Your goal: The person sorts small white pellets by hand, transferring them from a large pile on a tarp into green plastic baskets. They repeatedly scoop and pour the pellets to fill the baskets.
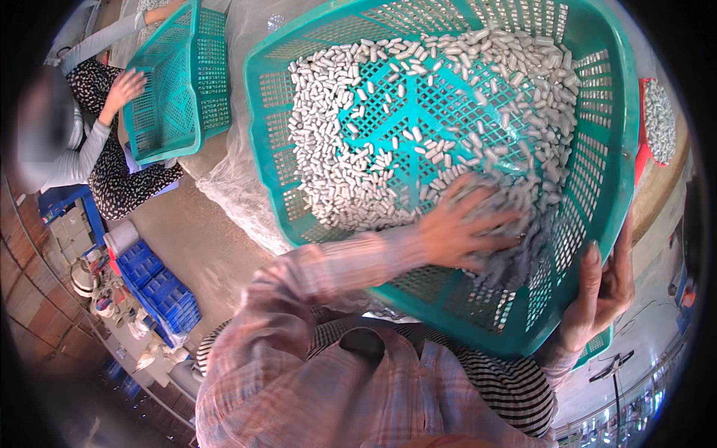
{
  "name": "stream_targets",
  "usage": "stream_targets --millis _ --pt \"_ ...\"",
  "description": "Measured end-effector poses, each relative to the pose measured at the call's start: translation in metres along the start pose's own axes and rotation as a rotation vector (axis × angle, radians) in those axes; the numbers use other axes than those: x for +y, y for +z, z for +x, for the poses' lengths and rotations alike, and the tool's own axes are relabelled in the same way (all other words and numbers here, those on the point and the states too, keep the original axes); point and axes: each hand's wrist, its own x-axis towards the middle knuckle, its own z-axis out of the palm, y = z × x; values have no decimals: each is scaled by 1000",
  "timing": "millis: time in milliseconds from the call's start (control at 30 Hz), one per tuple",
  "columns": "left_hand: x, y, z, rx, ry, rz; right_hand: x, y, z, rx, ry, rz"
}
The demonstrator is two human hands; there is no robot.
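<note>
A large teal plastic basket (624, 164) with slotted walls sits tilted in front of me. Small white capsule-shaped pieces (328, 112) lie heaped along its sides, thinner over the middle where the lattice floor shows. My left hand (474, 224) reaches into the near right part of the basket with fingers spread over the pieces. Around those fingers the pieces are smeared by motion into a greyish mass. On the outside of the right wall, my right hand (601, 291) grips the basket's edge, thumb up by the rim and fingers partly hidden.
At the left, another person (112, 142) sits with a hand by a smaller green basket (202, 82). Blue crates (160, 287) stand on the floor below. Clear plastic sheeting (243, 194) lies left of my basket. A red container (644, 134) with similar white pieces is at the right.
</note>
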Motion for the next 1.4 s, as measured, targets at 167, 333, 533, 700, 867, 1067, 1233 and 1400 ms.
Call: stream_targets --millis 167,333,533,700,867,1067,1233,1400 --pt "-113 -51 -108 34 -548 300 60 0 31 -9 44 105" --pt "-153 -25 23 423 -702 219 30 29 14 -53 94 264" --pt "-1 4 35 -230 -116 53 30 19 24 -111 76 174" --pt "-104 -63 -86 -485 -137 222 34 23 16 -18 122 248" --pt "-140 -38 13 338 -529 227 37 27 20 -52 90 250" --pt "-7 11 46 -110 -130 -22 25 18 21 -113 40 91" --pt "-103 -52 -80 -356 -116 356 10 18 0 -41 -12 67" --pt "-143 -50 23 488 -920 307 -18 24 -1 -169 -8 16"
